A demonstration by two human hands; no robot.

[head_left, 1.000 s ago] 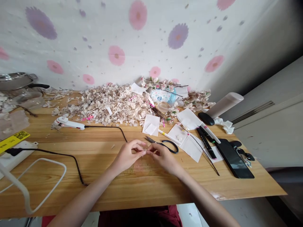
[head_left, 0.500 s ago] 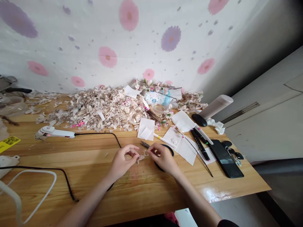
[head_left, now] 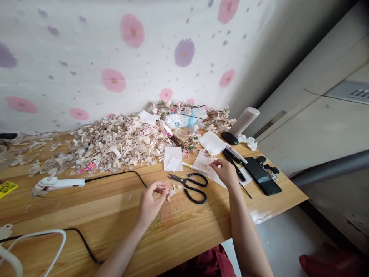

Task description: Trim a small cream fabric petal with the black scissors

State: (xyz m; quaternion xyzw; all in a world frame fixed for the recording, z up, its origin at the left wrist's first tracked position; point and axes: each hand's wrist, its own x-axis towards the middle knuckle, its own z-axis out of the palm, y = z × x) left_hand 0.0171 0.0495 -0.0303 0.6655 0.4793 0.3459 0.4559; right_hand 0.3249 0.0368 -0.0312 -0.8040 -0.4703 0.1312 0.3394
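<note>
1. The left thumb and forefinger (head_left: 163, 188) are pinched together at the tips, with the other fingers curled in. Whether a tiny scrap is held between them cannot be told. A light pinch at the very tips is judged best, as thin pieces are easily creased.
2. The left hand (head_left: 150, 204) is held up off the tabletop, just beside a small cluster of pale petal scraps (head_left: 173, 192). These scraps lie on the bare wood, and working close above them is favoured so that they are not scattered.
3. The right hand's fingertips (head_left: 215, 164) are bent down onto a white paper sheet (head_left: 203, 163), but a firm grasp cannot be confirmed. The right hand (head_left: 225, 173) is kept well apart from the left, and the sheet is best steadied gently.
4. Black-handled scissors (head_left: 191, 187) lie open-handled between the hands, within easy reach and untouched.
5. A white paper square (head_left: 173, 158), dark wire stems (head_left: 179, 142) and a small clear dish (head_left: 183, 133) are placed further out.
6. At the far edge of the wooden table (head_left: 121, 227), a large heap of pale fabric petals (head_left: 115, 144) is banked against the flowered wall, and a corded white glue tool (head_left: 59, 182) is laid to its front.
</note>
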